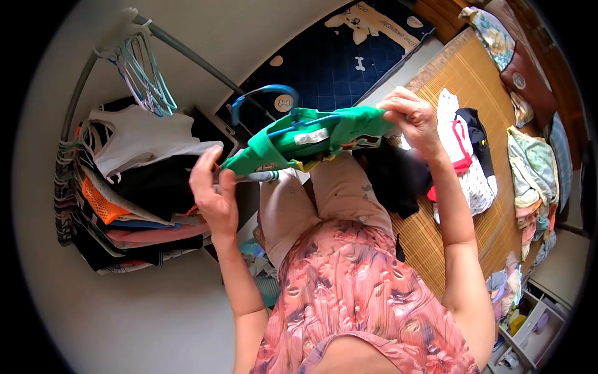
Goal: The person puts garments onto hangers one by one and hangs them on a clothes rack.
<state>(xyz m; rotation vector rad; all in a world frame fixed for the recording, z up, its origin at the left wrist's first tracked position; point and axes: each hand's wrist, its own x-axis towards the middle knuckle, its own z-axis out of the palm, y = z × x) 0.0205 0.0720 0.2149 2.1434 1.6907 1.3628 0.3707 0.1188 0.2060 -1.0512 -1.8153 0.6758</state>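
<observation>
A green shirt (268, 153) with a white neck label hangs on a blue clothes hanger (265, 93), whose hook sticks up above the collar. My left hand (215, 194) has its thumb and fingers around the shirt's left end. At the other end, my right hand (412, 119) pinches the shoulder, fingers folded over the fabric. The shirt is stretched between both hands above my lap. Its lower part is foreshortened and mostly hidden.
At left a metal rack (193, 59) carries empty hangers (144, 75) and several hung clothes (146, 134). Folded clothes (476, 187) lie on a woven mat (420, 243) at right. A dark blue quilted mat (311, 59) is ahead. An open drawer (539, 330) stands lower right.
</observation>
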